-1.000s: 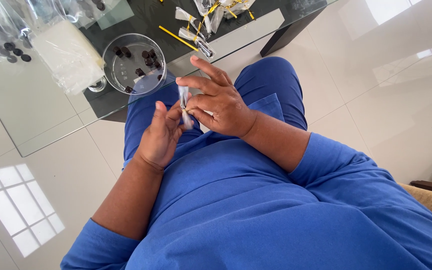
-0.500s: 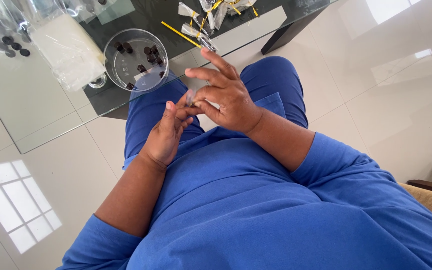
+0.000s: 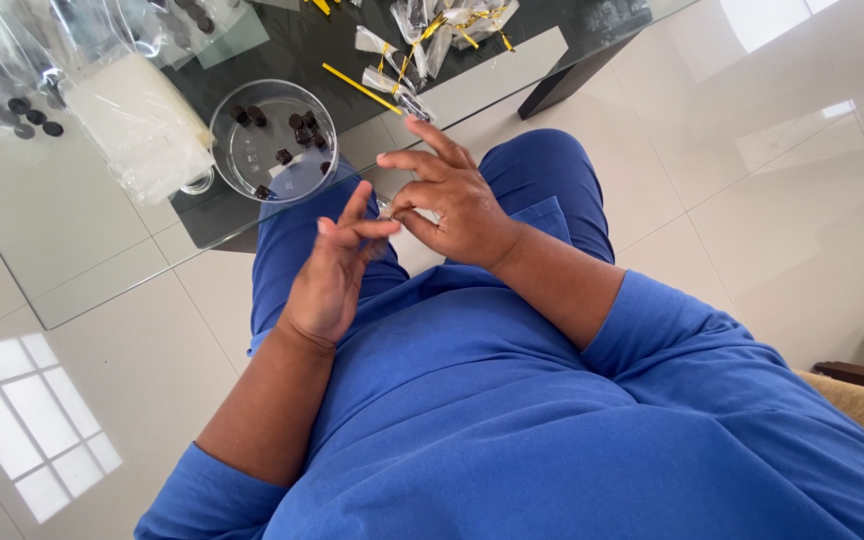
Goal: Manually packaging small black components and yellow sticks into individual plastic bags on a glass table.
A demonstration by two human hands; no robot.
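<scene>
Pale glossy floor tiles (image 3: 752,170) lay under a glass-topped bench (image 3: 42,220), over which a person in blue clothing was seated. On the bench a clear round bowl (image 3: 274,140) holding dark round sweets (image 3: 300,125) could be seen, beside an empty stack of clear bags (image 3: 137,125); further back, finished little packets tied with gold twist ties (image 3: 422,30) were heaped, and more dark pieces in plastic were visible at the far left corner (image 3: 22,100).

Both hands were raised over the lap, just short of the bench edge. A small clear wrapped packet (image 3: 388,208) was pinched between the thumb and forefinger of the right hand (image 3: 452,205), its other fingers fanned out. The left hand (image 3: 337,265) was pressed against the same packet with its fingertips drawn together, so the packet was held between the two hands and largely hidden by them.

Because so little of the packet was gripped, it was judged that it could slip and drop to the lap or floor. A hard pinch could also tear the thin film.
</scene>
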